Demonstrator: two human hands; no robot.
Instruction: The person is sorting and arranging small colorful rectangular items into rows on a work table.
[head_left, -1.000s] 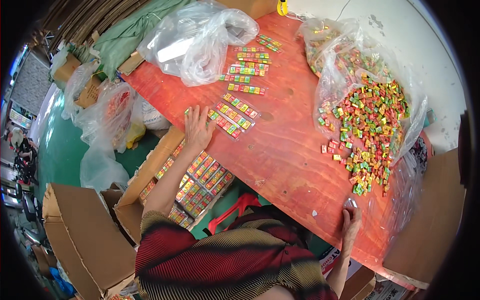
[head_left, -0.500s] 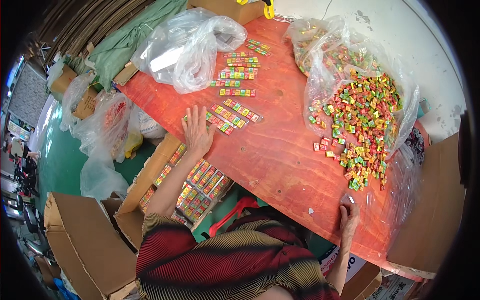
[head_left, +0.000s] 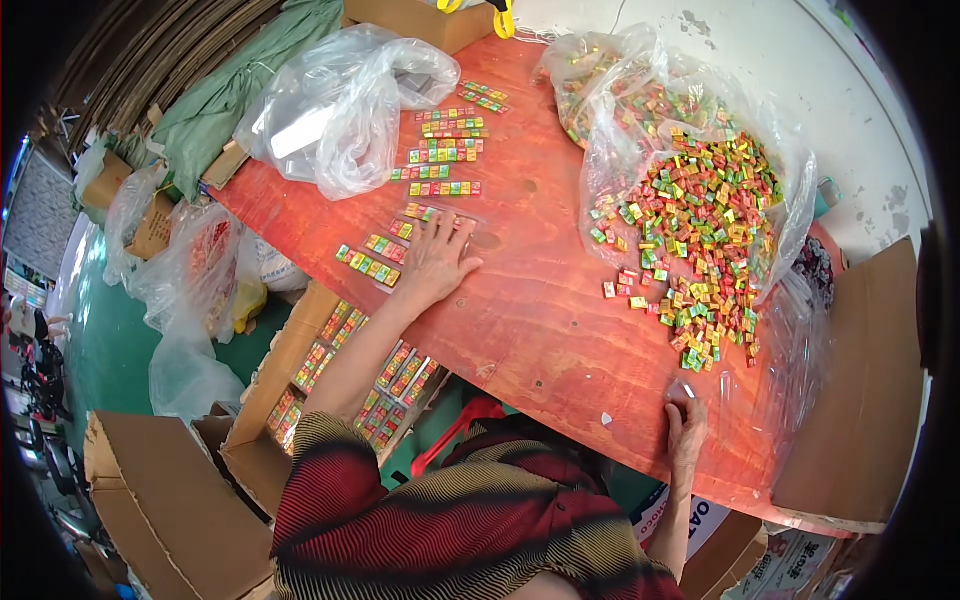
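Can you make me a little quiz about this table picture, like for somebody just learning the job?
1. Which hand lies over some packed strips of small cubes?
2. True or false: some loose cubes lie outside the right-hand clear plastic bag, on the table.
3. What colour is the wooden tabletop around the right hand: A, blue; B, red; C, white?

Key:
1. The left hand, with its fingers spread.
2. True; they spill toward the near edge.
3. B, red.
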